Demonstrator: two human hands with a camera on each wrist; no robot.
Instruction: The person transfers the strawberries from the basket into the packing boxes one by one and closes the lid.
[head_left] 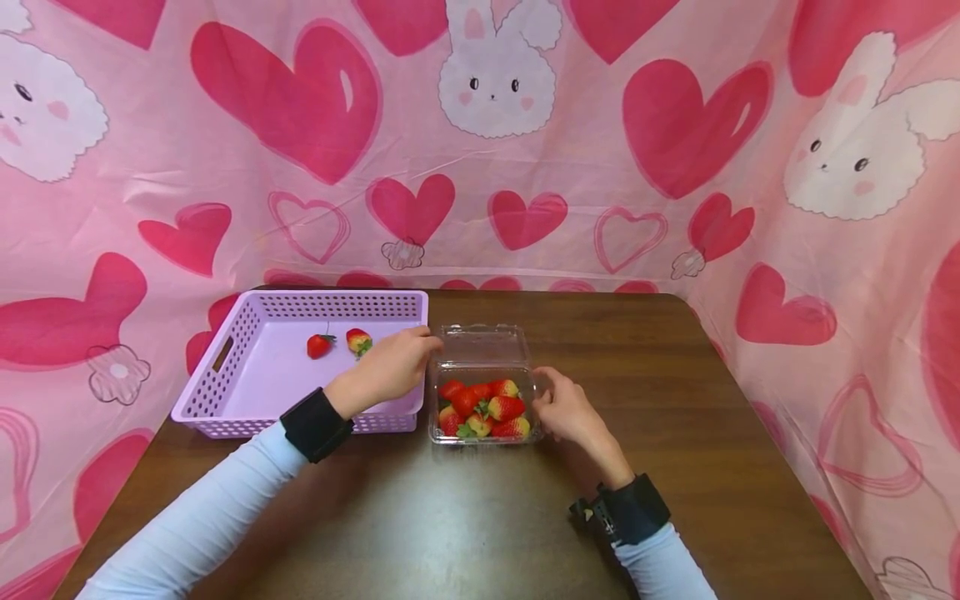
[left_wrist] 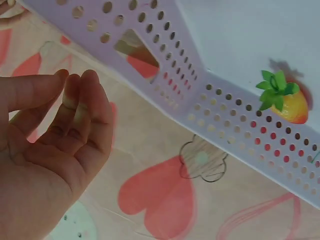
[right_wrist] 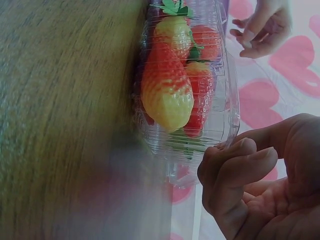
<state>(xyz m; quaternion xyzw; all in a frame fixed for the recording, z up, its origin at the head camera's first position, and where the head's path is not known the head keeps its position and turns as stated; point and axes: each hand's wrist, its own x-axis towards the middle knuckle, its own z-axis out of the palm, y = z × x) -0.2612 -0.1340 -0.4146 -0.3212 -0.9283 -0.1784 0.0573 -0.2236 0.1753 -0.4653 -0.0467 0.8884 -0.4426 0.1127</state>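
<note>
A clear plastic clamshell box point(head_left: 486, 442) sits on the table with its lid point(head_left: 482, 343) hinged back. Several strawberries point(head_left: 465, 403) lie inside it, red with pale yellow-green parts and green leaves. At the box's right side, my right hand point(head_left: 572, 408) grips the rim with curled fingers, seen close in the right wrist view point(right_wrist: 250, 175). My left hand point(head_left: 393, 364) hovers by the lid's left edge, over the purple basket's right wall. Its fingers point(left_wrist: 95, 107) bend loosely, thumb near the fingertips, and nothing shows between them.
A purple perforated basket point(head_left: 247, 379) stands left of the box. Inside it lie one red strawberry point(head_left: 319, 346) and one red-yellow strawberry point(head_left: 357, 341). The brown wooden table point(head_left: 465, 517) meets a pink heart-and-rabbit cloth point(head_left: 570, 167) at its back and sides.
</note>
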